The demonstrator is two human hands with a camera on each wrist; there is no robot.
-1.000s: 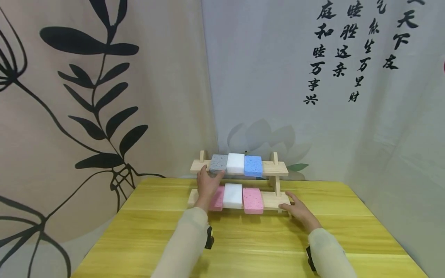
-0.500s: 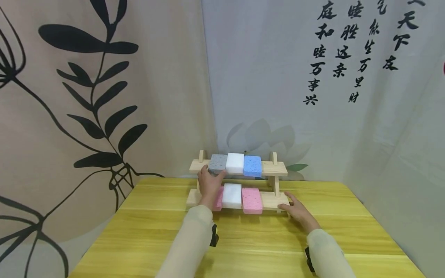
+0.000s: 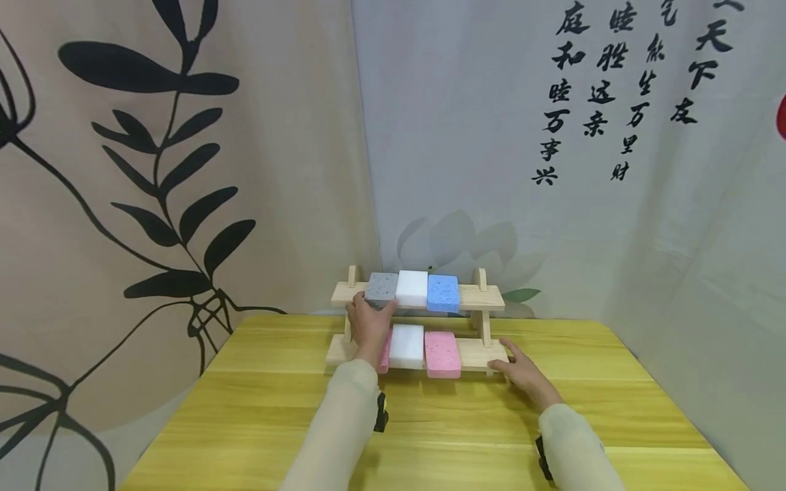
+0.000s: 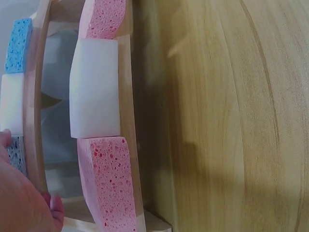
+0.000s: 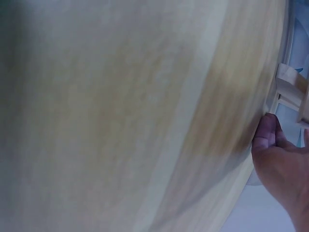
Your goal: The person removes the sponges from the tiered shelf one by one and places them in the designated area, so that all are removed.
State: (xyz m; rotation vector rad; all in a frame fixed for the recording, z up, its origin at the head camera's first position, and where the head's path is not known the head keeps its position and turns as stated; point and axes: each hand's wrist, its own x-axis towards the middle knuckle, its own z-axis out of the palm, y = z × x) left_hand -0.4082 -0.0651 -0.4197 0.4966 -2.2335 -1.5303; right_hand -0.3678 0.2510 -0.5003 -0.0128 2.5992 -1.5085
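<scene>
A two-tier wooden rack [image 3: 475,354] stands on the table. On its upper tier lie a grey sponge [image 3: 382,286], a white sponge [image 3: 412,288] and a blue sponge [image 3: 443,293], side by side. My left hand [image 3: 370,329] pinches the grey sponge, thumb at its front right corner and fingers along its left side. Below sit a pink sponge [image 4: 113,183], partly behind my left wrist in the head view, a second white sponge [image 3: 406,346] and another pink sponge [image 3: 442,354]. My right hand [image 3: 525,372] grips the right end of the lower tier.
The yellow wood-grain table [image 3: 467,429] extends in front of the rack. Close behind the rack hangs a pale cloth backdrop [image 3: 295,170] with dark plant prints and black writing. Rack uprights [image 3: 482,320] join the two tiers.
My left forearm has swung slightly to the right, covering more of the left pink sponge. The head view has shifted a little. Sponges and right hand keep their places on the rack.
</scene>
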